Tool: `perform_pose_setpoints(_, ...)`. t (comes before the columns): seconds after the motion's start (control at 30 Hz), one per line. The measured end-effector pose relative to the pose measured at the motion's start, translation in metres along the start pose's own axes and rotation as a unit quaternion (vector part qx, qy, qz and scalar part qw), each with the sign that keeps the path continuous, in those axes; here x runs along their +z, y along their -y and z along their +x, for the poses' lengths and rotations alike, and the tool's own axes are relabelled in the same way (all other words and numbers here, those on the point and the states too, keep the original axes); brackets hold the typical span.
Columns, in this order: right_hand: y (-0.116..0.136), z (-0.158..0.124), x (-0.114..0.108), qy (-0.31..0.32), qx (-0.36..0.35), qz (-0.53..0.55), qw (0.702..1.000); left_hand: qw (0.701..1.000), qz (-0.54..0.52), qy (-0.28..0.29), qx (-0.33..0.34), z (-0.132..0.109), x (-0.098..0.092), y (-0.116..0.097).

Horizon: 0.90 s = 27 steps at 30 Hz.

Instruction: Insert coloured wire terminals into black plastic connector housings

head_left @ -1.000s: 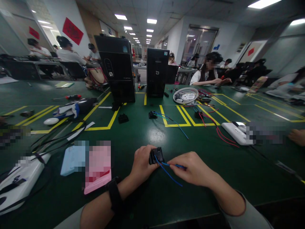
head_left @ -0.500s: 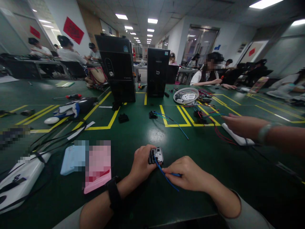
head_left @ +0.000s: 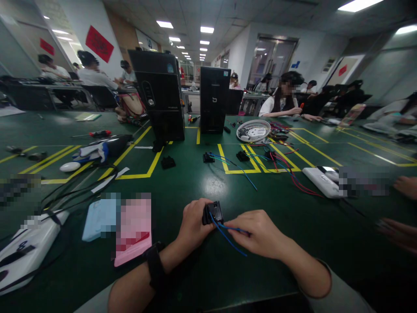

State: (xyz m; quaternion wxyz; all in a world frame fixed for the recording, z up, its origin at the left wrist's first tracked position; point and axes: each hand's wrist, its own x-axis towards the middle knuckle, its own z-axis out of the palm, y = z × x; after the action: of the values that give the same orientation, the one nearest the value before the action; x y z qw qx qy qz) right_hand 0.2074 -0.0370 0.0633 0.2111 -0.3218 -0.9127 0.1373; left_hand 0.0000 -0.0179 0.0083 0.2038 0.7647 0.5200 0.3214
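My left hand [head_left: 194, 219] is closed around a small black plastic block [head_left: 216, 211], held just above the green table in front of me. Its kind is not clear; recesses show in its upper face. Blue wires [head_left: 230, 241] run out of the block's near side, one loose end hanging toward me. My right hand [head_left: 256, 232] pinches a blue wire close to the block, thumb and fingers pressed together. Farther off on the table lie similar black blocks, one [head_left: 208, 157] with blue wires, another [head_left: 243, 155] beside it, and a third [head_left: 168, 162] without visible wires.
Two black computer towers [head_left: 159, 95] stand ahead. A white basket [head_left: 253, 130] sits by tangled wires at the back right. Pink [head_left: 133, 230] and light blue [head_left: 97, 217] items lie left, near a white device [head_left: 29, 252]. A co-worker's hands [head_left: 399, 232] reach in from the right.
The black block has tipped in my left hand, its upper face now dark instead of shiny. The co-worker's arm has drawn back right, and another wired block now lies near the yellow lines.
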Motion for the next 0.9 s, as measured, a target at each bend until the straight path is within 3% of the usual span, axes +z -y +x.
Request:
perform_pose_setpoints(0.1, 0.0, 0.0, 0.003, -0.004, -0.038, -0.017, 0.999, 1.0, -0.002, -0.001, 0.002, 0.0, -0.001, -0.002)
perform_pose_setpoints(0.23, -0.001, 0.0, 0.0, 0.042, -0.071, -0.039, 0.996, 1.0, 0.0, -0.003, 0.008, 0.0, 0.0, -0.001)
perform_pose_setpoints(0.43, -0.005, -0.002, -0.009, 0.104, -0.051, -0.054, 0.992, 1.0, -0.001, -0.002, 0.009, 0.0, 0.0, 0.001)
perform_pose_setpoints(0.67, -0.002, 0.0, -0.009, 0.035, 0.002, -0.026, 0.999, 1.0, -0.002, -0.001, 0.002, 0.0, 0.001, 0.001)
perform_pose_setpoints(0.8, 0.0, 0.001, 0.002, 0.002, -0.018, -0.024, 1.0, 1.0, -0.006, -0.003, 0.0, 0.0, 0.001, 0.001)
perform_pose_setpoints(0.9, -0.002, 0.0, 0.005, 0.018, -0.052, -0.038, 0.998, 1.0, -0.006, -0.003, 0.0, 0.0, 0.0, 0.0)
